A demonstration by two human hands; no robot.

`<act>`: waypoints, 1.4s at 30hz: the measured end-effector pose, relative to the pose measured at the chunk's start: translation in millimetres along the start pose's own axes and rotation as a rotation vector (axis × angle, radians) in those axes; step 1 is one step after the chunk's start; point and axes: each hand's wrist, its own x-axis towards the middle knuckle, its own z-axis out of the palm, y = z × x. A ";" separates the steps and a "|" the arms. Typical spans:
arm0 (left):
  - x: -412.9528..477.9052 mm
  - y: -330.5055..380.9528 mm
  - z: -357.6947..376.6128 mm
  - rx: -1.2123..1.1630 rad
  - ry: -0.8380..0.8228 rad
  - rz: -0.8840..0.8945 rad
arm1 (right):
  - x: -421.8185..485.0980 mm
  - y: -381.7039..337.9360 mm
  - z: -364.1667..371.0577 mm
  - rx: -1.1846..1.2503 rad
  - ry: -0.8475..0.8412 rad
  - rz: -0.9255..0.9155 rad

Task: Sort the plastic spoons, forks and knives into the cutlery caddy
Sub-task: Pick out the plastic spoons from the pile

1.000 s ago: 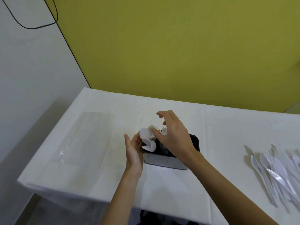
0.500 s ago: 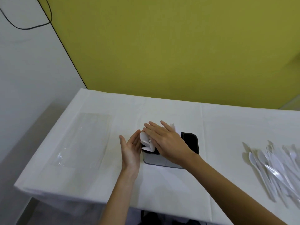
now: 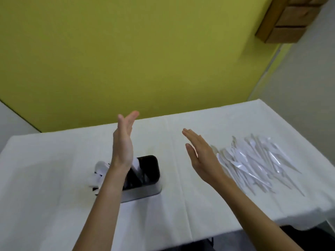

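Both hands empty, fingers straight. My left hand [image 3: 123,142] up over caddy [image 3: 143,178], right hand [image 3: 201,156] hovering flat. Loose cutlery pile [image 3: 257,163] just right of right hand, so that one's closer. Handles mostly run away-left to near-right.

Caddy [image 3: 145,185] is set left-centre on tabletop [image 3: 54,178]; loose cutlery pile [image 3: 253,163] is spread right; spoons [image 3: 99,171] are held in caddy's left compartment.

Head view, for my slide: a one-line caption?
Open left hand above the part-filled caddy; open right hand beside the unsorted plastic cutlery.
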 end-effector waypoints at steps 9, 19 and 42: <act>-26.8 -79.7 174.3 0.420 -0.288 -0.215 | -80.7 138.4 -84.3 -0.046 0.112 0.457; -32.1 -155.5 241.5 0.730 -0.264 -0.449 | -57.4 210.5 -103.9 -0.182 -0.110 0.623; -23.7 -154.4 276.4 0.809 -0.230 -0.371 | -37.9 231.8 -117.4 -0.223 -0.200 0.471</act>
